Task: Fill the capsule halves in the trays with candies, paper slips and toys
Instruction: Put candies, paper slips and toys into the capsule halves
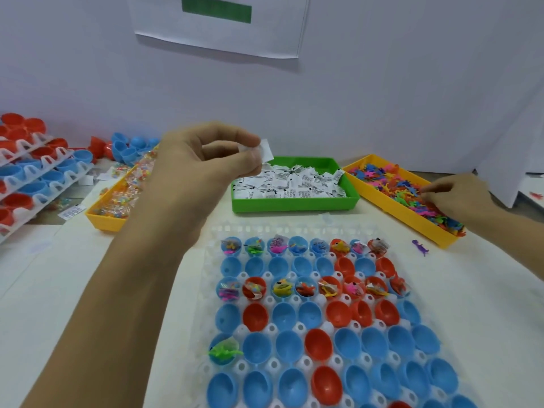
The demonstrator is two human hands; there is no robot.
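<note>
Up above the green tray (pixel 294 203), the left hand (pixel 203 160) is hovering with its fingers (pixel 250 157) pinching a white paper slip (pixel 266 151). Below it, the green tray is holding a heap of printed slips (pixel 294 184). Off to the right, the right hand (pixel 453 195) is reaching into a yellow tray (pixel 412 213) full of small coloured toys (pixel 379 179); its fingertips (pixel 426 194) are pressing together among them, probably nipping one, though the view is too small to be sure. A second yellow tray (pixel 103 222), on the left, is carrying wrapped candies (pixel 123 198).

Nearest the camera, a white capsule tray (pixel 294 231) is sitting on the worktop (pixel 88 275) with blue and red capsule halves (pixel 318 343) in rows. The farthest row and the third row are holding fillings, and one half at the left edge is holding a green toy (pixel 225 351); the other halves are showing bare insides. A purple toy (pixel 420 247) is lying loose on the worktop just beside the toy tray. At far left, stacked trays (pixel 44 172) of red and blue halves are leaning in tiers, with loose halves (pixel 129 148) behind them.
</note>
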